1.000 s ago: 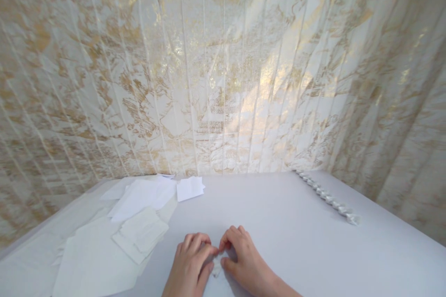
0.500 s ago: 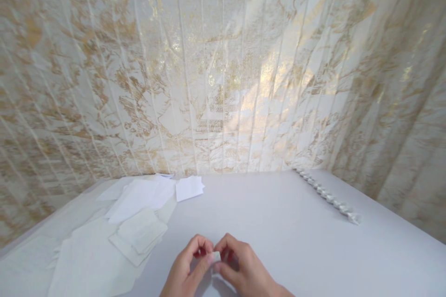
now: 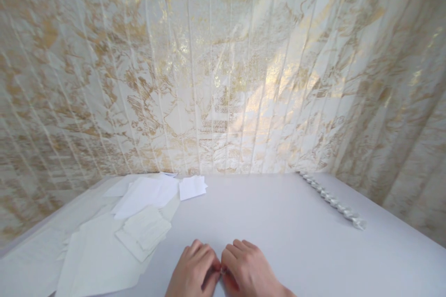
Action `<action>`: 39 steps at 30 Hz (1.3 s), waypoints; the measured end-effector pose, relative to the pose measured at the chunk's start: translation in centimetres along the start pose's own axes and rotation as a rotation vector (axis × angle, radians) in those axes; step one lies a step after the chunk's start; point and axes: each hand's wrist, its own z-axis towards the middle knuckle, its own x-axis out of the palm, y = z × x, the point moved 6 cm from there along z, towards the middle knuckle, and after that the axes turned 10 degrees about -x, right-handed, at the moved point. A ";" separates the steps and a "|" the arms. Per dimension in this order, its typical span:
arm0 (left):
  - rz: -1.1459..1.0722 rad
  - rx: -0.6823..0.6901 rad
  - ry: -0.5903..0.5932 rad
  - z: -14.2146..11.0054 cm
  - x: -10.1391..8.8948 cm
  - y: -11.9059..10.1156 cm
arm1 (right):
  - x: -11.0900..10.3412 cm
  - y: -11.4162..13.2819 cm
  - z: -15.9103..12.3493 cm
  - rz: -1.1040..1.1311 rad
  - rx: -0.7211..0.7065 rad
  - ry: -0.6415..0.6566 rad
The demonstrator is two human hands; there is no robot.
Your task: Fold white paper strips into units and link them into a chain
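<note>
Low in the middle of the head view, my left hand (image 3: 193, 265) and my right hand (image 3: 246, 267) meet at their fingertips just above the white table (image 3: 278, 222). Both are curled into a pinch on one small folded paper piece (image 3: 222, 270). Only a sliver of this white paper shows between the fingers; the rest is hidden behind them. The backs of both hands face up and forward.
Loose white paper sheets (image 3: 101, 250) spread over the left side, with a stack of smaller slips (image 3: 148, 228) on them. A small paper pile (image 3: 193, 187) lies at the back. A folded zigzag strip (image 3: 332, 200) lies at right. A patterned curtain (image 3: 223, 79) hangs behind.
Both hands have turned so their knuckles face up more, and the fingers have closed further over the paper piece, which shows less. The view has shifted slightly left.
</note>
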 end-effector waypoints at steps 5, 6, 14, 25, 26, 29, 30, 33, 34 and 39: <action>0.044 -0.018 0.000 -0.2 -0.4 -0.1 | -1.3 -1.1 -0.3 0.301 0.180 0.073; 0.042 -0.044 0.018 -0.2 -0.4 -0.1 | -1.5 -1.2 -0.3 0.319 0.182 0.073; 0.041 -0.044 0.029 0.0 -0.4 -0.6 | -1.7 -1.2 -0.2 0.331 0.174 0.080; -0.030 -0.116 -0.033 0.3 -0.2 -0.2 | -1.7 -1.6 -0.2 0.423 0.236 0.013; -0.044 -0.139 -0.038 0.4 -0.1 -0.1 | -1.8 -1.8 -0.2 0.434 0.273 0.005; -0.066 -0.189 -0.068 0.5 -0.1 0.2 | -1.8 -2.1 -0.1 0.452 0.365 -0.007; -0.070 -0.203 -0.074 0.6 -0.2 0.3 | -1.7 -2.1 -0.1 0.455 0.384 -0.010; -0.086 -0.231 -0.044 0.6 -0.2 0.7 | -1.4 -2.2 0.0 0.458 0.404 -0.007; -0.087 -0.238 -0.028 0.6 -0.2 0.7 | -1.3 -2.2 0.0 0.455 0.405 -0.008; -0.079 -0.310 -0.013 0.8 -0.4 0.7 | -1.4 -2.1 0.0 0.435 0.396 -0.030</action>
